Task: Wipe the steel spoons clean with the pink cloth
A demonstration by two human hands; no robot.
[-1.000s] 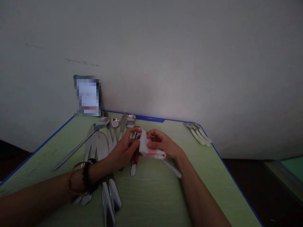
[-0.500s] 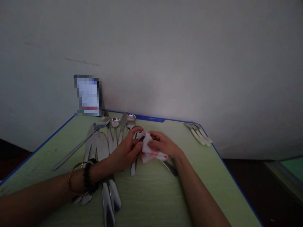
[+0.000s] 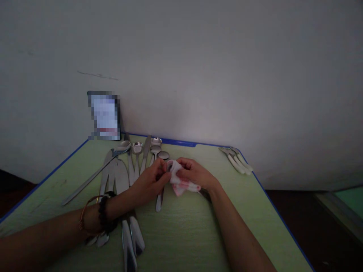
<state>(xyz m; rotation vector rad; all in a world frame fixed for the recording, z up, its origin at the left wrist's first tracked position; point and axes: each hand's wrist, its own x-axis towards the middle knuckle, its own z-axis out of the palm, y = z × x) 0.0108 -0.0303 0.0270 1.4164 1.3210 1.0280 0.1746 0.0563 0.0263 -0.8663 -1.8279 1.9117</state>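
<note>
Both hands meet over the middle of the green table (image 3: 184, 234). My right hand (image 3: 195, 174) is closed round a white cloth with pink marks (image 3: 179, 180), wrapped about a piece of cutlery whose handle (image 3: 204, 195) pokes out below my palm. My left hand (image 3: 149, 182) pinches the top end of that piece at the cloth. Beaded and metal bracelets (image 3: 99, 217) ring my left wrist. Which kind of cutlery it is stays hidden by the cloth.
Several knives and spoons (image 3: 124, 177) lie in a row on the left half, partly under my left arm. A few white-handled forks (image 3: 236, 160) lie at the far right corner. A blurred upright card (image 3: 104, 115) leans on the wall. Blue edging (image 3: 176, 142) borders the table.
The cutlery handle has slid further up under my right palm and the cloth has bunched up round the piece. Both hands shifted slightly but stay together.
</note>
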